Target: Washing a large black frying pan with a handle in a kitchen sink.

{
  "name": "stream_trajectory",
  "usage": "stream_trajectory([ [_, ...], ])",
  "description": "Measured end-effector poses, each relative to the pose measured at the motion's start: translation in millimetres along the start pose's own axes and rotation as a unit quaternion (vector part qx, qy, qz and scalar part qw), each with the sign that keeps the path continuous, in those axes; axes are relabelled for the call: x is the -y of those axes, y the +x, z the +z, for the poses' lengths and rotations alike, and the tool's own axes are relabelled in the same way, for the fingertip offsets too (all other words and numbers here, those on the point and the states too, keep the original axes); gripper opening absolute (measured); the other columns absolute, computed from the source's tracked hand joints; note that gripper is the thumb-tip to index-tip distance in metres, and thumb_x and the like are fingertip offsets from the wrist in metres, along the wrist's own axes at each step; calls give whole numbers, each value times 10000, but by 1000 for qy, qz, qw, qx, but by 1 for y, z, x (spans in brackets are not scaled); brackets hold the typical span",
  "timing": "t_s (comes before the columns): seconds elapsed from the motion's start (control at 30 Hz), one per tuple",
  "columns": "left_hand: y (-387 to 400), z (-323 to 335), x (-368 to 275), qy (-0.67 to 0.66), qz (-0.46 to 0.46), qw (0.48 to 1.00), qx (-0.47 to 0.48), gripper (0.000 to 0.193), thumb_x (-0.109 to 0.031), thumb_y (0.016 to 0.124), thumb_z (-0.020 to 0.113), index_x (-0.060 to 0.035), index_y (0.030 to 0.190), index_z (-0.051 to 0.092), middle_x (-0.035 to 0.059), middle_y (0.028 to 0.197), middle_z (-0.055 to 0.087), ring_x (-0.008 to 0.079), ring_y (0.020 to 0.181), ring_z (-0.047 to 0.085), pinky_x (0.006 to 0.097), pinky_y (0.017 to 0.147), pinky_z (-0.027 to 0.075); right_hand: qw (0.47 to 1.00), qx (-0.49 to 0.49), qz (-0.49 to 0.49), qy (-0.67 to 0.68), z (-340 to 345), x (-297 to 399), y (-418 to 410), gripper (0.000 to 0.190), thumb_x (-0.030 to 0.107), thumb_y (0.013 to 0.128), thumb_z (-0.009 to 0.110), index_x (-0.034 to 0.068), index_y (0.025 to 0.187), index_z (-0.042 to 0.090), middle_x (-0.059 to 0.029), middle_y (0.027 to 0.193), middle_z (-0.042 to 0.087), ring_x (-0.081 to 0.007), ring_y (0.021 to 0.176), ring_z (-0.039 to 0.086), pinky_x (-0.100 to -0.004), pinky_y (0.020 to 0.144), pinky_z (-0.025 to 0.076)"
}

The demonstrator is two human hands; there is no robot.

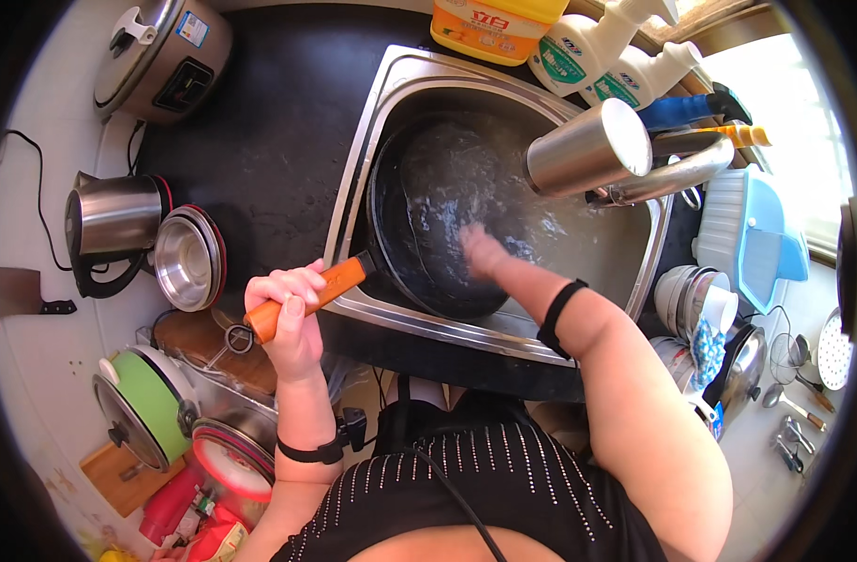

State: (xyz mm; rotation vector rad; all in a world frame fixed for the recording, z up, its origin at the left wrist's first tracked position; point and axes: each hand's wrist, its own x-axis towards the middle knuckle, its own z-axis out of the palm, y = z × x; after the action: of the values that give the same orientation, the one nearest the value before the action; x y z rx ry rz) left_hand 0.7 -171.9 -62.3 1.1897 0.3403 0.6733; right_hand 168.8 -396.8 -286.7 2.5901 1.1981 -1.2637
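My left hand (291, 309) is closed around the orange-brown handle (344, 277) of a dark wok (393, 246). The wok sits tilted in a stainless steel sink (393, 74), with rippling water over its inside. My right hand (481, 249) is partly in that water, over the inside of the wok. Its fingers are blurred and half hidden by the splashing, so I cannot make out whether they hold anything. A steel cup-shaped thing (576, 151) stands over the sink's right side, near the curved metal faucet (681, 175).
Behind the sink stand a yellow detergent jug (488, 31) and white spray bottles (562, 56). Steel bowls (186, 260), an electric kettle (119, 214) and a rice cooker (168, 63) line the left. Stacked bowls (681, 302) and a blue-and-white plastic container (744, 225) are at the right.
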Motion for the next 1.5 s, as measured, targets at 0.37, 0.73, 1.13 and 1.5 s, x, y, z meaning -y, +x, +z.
stream_trajectory([
  [0.37,-11,1,4,26,-68,996,-56,192,-54,789,615,-96,921,482,89,930,579,286,1058,547,477,1021,369,826,-228,-298,421,-93,118,5,301,-45,678,571,44,930,431,-199,948,451,-410,902,478,-408,782,409],
  [0.73,-14,-7,-1,56,-30,998,-2,155,12,727,588,-72,819,497,79,815,578,283,949,587,485,961,417,930,-347,111,56,-115,16,86,268,49,817,541,68,1076,474,-212,1071,478,-397,956,570,-503,749,503],
  [1.13,-13,-9,2,34,-39,999,13,158,30,726,579,-71,822,505,87,843,592,274,967,580,451,968,408,995,35,59,-67,-30,-6,-41,431,124,797,565,62,1220,509,-154,1241,483,-316,1121,527,-386,937,463],
  [1.5,-7,-9,-4,60,-45,995,58,163,-37,743,606,-82,850,492,75,851,541,267,971,540,468,980,382,889,-253,-192,329,-67,106,13,343,-57,698,558,70,1007,479,-201,1042,475,-435,956,526,-465,787,459],
])
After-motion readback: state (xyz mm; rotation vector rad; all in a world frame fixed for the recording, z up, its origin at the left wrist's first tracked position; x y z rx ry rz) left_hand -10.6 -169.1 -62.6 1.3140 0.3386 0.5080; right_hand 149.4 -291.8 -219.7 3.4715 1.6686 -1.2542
